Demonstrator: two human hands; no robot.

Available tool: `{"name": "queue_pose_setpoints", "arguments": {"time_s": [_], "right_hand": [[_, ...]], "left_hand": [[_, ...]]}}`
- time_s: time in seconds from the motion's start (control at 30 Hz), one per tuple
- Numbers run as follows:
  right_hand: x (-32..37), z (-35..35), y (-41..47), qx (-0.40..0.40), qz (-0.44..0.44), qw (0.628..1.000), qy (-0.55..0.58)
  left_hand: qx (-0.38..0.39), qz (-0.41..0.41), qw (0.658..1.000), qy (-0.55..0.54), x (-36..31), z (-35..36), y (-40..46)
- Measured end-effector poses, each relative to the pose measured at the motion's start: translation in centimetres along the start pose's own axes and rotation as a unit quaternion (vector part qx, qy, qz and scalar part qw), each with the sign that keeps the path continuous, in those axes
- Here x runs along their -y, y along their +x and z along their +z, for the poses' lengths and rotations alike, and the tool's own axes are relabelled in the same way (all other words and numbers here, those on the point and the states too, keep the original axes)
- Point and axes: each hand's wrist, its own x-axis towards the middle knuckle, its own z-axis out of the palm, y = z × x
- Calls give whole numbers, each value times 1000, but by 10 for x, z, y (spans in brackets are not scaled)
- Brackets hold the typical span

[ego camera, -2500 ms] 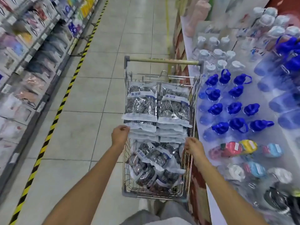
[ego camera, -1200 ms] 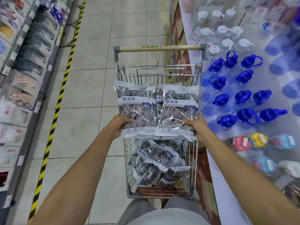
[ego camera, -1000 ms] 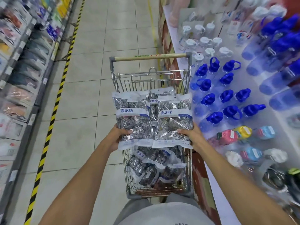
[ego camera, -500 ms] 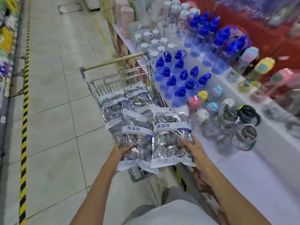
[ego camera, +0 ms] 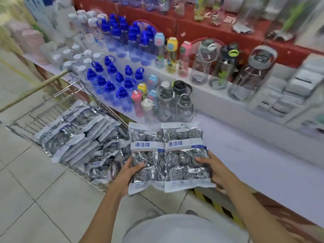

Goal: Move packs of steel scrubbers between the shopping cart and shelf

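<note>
Both hands are gripping scrubber packs out in front of the body. The left hand [ego camera: 125, 174] is curling around the left edge of the left pack [ego camera: 147, 155], thumb lying across the front film, fingers tucked behind where they cannot be seen. The right hand [ego camera: 213, 170] is doing the mirror job on the right pack [ego camera: 185, 156], thumb pressing on the clear front and the other fingers wrapping underneath. The two packs are sitting side by side, edges touching, held nearly flat and tilted a little toward the camera.

Each pack is showing a clear film front full of coiled silver steel scrubbers, a white band across the upper part with blue printed characters, and a white strip along the bottom. More film edges are peeking out beneath them, so whether extra packs are stacked under the top two cannot be told.

The packs are hovering over the front edge of the white shelf [ego camera: 263, 163], just right of the shopping cart [ego camera: 52, 109]. The cart is standing to the left on the tiled floor [ego camera: 35, 199], loaded with more of the same packs [ego camera: 73, 137], some fanned in a row, some loose lower down. Further back on the shelf, blue-capped bottles [ego camera: 112, 81] are standing in rows.
</note>
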Motion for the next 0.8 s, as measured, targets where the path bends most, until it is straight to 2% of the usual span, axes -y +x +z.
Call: {"name": "queue_pose_setpoints", "arguments": {"time_s": [0.13, 0.27, 0.47, 0.57, 0.7, 0.8], "right_hand": [[-17, -91, -54, -67, -28, 996, 49], [-45, -179, -114, -165, -67, 977, 116], [-90, -303, -196, -278, -112, 938, 176], [-112, -358, -230, -316, -118, 914, 225], [-133, -415, -268, -354, -122, 885, 277], [-139, -454, -290, -365, -125, 869, 310]], "left_hand": [[76, -4, 997, 29, 11, 93, 1], [125, -16, 991, 53, 36, 195, -7], [214, -103, 970, 49, 88, 335, -18], [237, -124, 961, 67, 111, 397, -30], [249, -96, 954, 138, 136, 467, -45], [265, -136, 946, 124, 152, 514, -45]]}}
